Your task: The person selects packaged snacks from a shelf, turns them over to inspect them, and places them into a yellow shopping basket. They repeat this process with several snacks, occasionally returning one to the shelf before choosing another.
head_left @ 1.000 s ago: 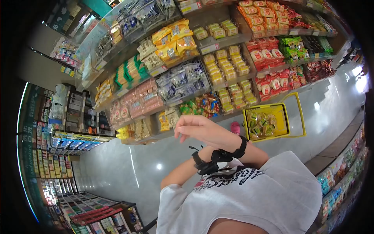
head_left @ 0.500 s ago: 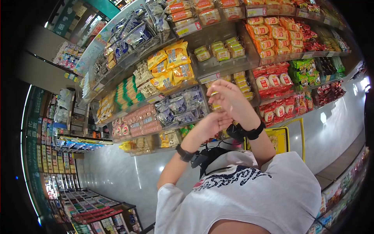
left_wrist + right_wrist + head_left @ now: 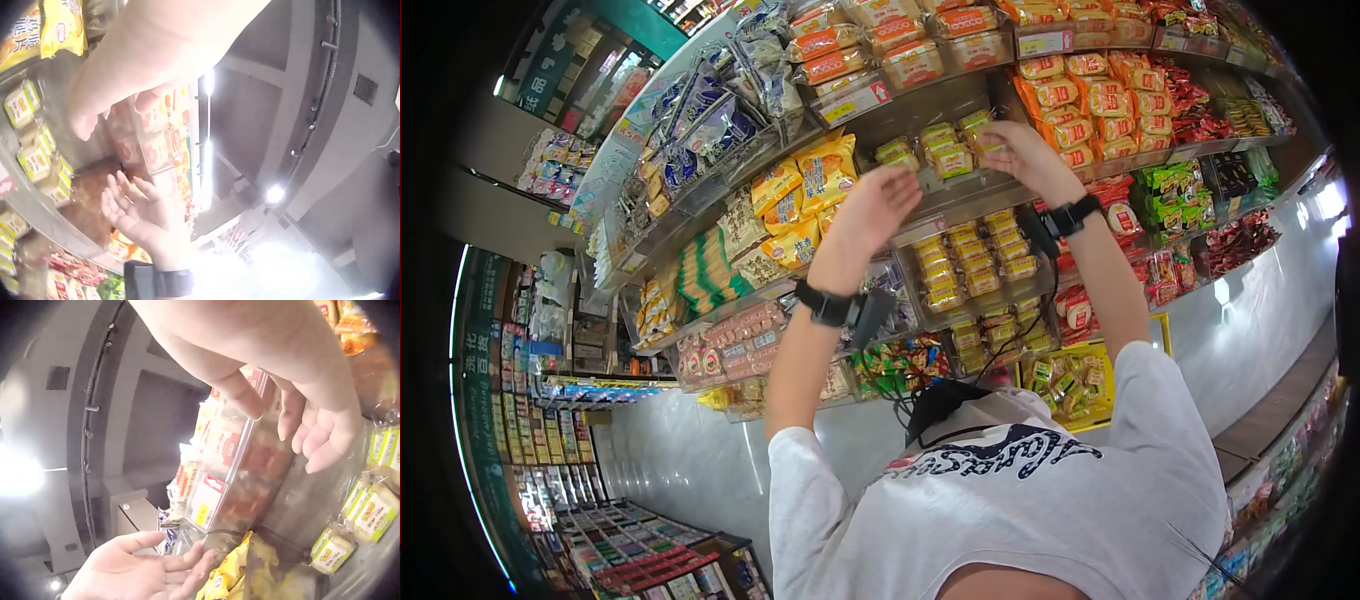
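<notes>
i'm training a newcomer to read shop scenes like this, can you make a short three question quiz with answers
1. True or false: the left hand is open, holding nothing.
2. What colour is the basket that contains small packs?
A) red
B) yellow
C) blue
3. Fill in the blank: of the two hands, the ____ one is nearer the orange packs on the shelf.

Key:
1. True; its fingers are extended.
2. B
3. right; the right hand is just beside them, in front of the shelf.
</notes>
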Tool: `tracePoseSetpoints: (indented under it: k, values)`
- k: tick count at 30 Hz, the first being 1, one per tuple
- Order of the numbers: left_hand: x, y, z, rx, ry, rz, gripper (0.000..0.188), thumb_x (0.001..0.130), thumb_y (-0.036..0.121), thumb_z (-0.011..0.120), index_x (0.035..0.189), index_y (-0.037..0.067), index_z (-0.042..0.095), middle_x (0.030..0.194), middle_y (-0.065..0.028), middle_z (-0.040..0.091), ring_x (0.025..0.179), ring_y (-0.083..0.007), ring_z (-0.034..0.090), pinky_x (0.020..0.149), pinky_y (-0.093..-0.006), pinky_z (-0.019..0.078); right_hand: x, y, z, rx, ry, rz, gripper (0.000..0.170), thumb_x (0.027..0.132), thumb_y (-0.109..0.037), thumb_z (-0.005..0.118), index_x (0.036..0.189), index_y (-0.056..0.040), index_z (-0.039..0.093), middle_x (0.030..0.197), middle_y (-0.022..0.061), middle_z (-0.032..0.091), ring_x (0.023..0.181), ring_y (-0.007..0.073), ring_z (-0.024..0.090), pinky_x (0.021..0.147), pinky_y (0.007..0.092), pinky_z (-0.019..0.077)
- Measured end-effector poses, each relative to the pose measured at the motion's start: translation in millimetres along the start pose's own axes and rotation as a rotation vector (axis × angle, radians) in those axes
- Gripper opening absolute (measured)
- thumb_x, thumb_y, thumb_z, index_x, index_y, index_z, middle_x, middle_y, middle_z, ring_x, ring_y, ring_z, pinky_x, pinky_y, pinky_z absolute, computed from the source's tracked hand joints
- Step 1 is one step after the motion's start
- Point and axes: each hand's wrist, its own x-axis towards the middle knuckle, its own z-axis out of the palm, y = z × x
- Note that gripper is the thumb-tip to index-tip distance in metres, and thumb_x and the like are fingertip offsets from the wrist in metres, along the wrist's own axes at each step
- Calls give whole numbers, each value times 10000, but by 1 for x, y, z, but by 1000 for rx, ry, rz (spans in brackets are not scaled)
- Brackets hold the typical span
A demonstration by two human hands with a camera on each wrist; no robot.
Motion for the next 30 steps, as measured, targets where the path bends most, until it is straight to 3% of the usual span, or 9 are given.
tracePoseSetpoints:
  k: [5,8,11,14,17,20,23,29,30]
  values:
    - [86,-1,-25,197,164,76,278,773,177,582,971,5,488,969,-117,506,982,-258,487,945,-384,349,64,-4,-1,-267,-22,98,272,835,-229,529,1010,-21,515,991,99,521,810,236,523,702,357,492]
    - [126,-5,-33,116,350,-102,245,769,160,573,956,22,496,940,-103,498,913,-246,488,923,-388,349,95,-2,-9,-481,-40,216,251,820,-205,511,999,-29,512,991,94,506,884,286,522,727,379,492]
    - [143,-15,-30,154,306,-78,202,767,117,555,944,36,501,919,-83,498,890,-241,473,861,-382,359,111,1,-11,-627,-57,236,247,791,-219,516,955,-36,499,955,90,495,874,315,544,732,405,496]
    - [233,-51,-73,196,99,200,201,767,104,547,958,41,546,951,-75,535,927,-201,480,814,-360,401,131,8,-13,-804,-90,265,288,812,-248,492,981,-15,490,963,95,496,836,297,565,676,390,517]
    - [160,-26,-8,441,144,-18,196,763,71,562,958,71,539,835,-39,513,827,-178,479,715,-282,363,143,7,-7,-990,-111,362,327,858,-247,452,1060,8,487,1042,103,500,838,275,569,693,372,529]
    - [225,-47,-55,624,111,-78,185,786,83,556,970,90,566,855,-29,536,794,-145,492,664,-253,383,152,13,-6,-1110,-131,370,312,840,-241,452,1003,22,492,975,133,533,745,268,592,612,373,529]
    - [225,-56,-56,488,57,-114,190,803,97,550,990,92,581,924,-26,556,822,-138,501,680,-262,396,147,20,-6,-1174,-129,288,273,819,-200,426,897,42,527,846,176,594,591,236,605,456,372,500]
    - [196,-43,-48,607,139,-186,211,798,135,551,999,78,582,973,-22,565,892,-155,507,807,-318,384,140,21,-2,-1243,-168,344,303,838,-240,411,948,15,533,820,143,588,567,215,577,480,349,507]
    - [192,-42,-45,580,143,-169,212,798,141,548,999,81,583,971,-20,563,899,-156,504,813,-328,384,139,19,-2,-1227,-177,360,345,837,-265,421,1043,2,493,891,137,570,637,219,582,527,343,516]
